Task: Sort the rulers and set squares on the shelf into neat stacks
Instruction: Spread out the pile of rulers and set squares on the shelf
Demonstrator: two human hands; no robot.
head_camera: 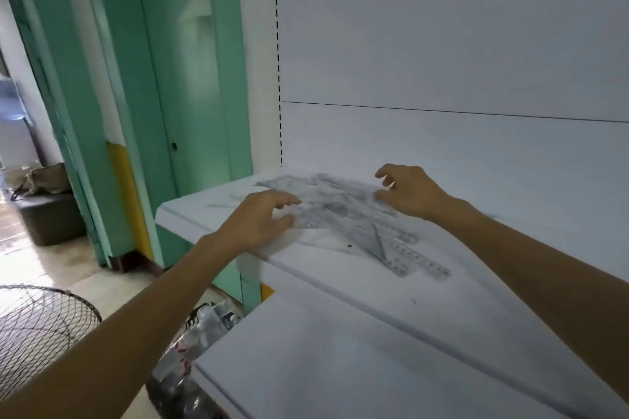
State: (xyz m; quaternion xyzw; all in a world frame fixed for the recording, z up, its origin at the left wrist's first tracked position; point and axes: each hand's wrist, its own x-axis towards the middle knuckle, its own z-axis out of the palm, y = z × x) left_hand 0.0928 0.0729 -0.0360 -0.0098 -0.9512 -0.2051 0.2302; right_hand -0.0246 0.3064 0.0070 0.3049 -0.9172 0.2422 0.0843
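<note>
1. Nearest is a lower shelf, then the white shelf the job is actually on.
2. Two clear rulers poke out of the heap on the near side, between the two wrists. They're thin, light plastic, a bit bendy and slick on that smooth board. I reckon you'd slide one to the lip or lift it by an end rather than try to pinch it flat.
3. Just past them lies a clear set square, partly under the rulers. A corner would be the easy spot to hook.
4. The left hand is spread, fingers relaxed, on or just over the pile's left edge. It's too blurry to call contact, and it isn't gripping anything.
5. The messy pile sits between both hands, all overlapped. Being see-through, the pieces are hard to tell apart.
6. The right hand is at the pile's far right, fingers loosely curled, thumb and forefinger apart, with nothing visibly pinched.
</note>
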